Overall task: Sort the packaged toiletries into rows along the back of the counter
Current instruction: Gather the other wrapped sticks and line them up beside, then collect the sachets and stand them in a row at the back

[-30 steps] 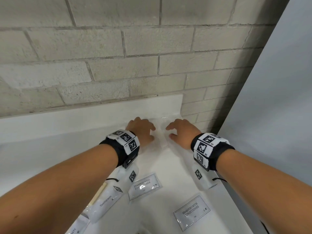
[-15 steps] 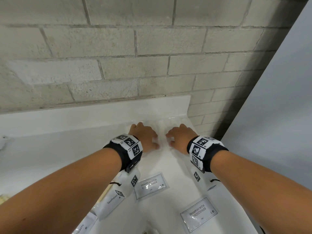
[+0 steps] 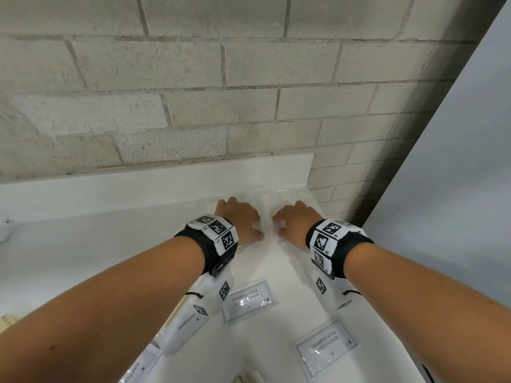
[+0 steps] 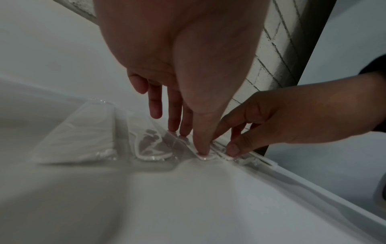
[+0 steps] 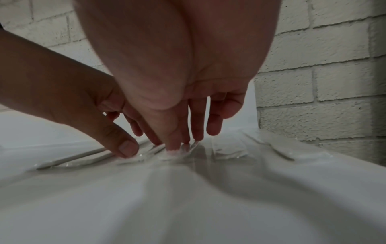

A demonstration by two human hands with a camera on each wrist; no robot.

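Observation:
Several clear plastic packets (image 3: pixel 266 210) lie side by side at the back right of the white counter (image 3: pixel 83 244), against its raised back lip. My left hand (image 3: pixel 240 221) presses its thumb and straight fingertips down on one packet (image 4: pixel 154 145). My right hand (image 3: pixel 294 222), just to the right, presses on the neighbouring packet (image 5: pixel 229 150) in the same way. The wrist views show the left hand (image 4: pixel 188 142) and the right hand (image 5: pixel 181 143) almost touching each other. What the packets contain I cannot make out.
Two "Shampoo with Conditioner" sachets (image 3: pixel 249 299) (image 3: pixel 326 346) and two toothpaste packs (image 3: pixel 188 324) (image 3: pixel 138 366) lie nearer to me. A brick wall (image 3: pixel 249 106) stands behind the counter. On the right, a grey panel (image 3: pixel 456 189) lies beyond the counter's edge.
Both hands have slid a little closer together on the clear packets. Over the last half second they have hardly moved.

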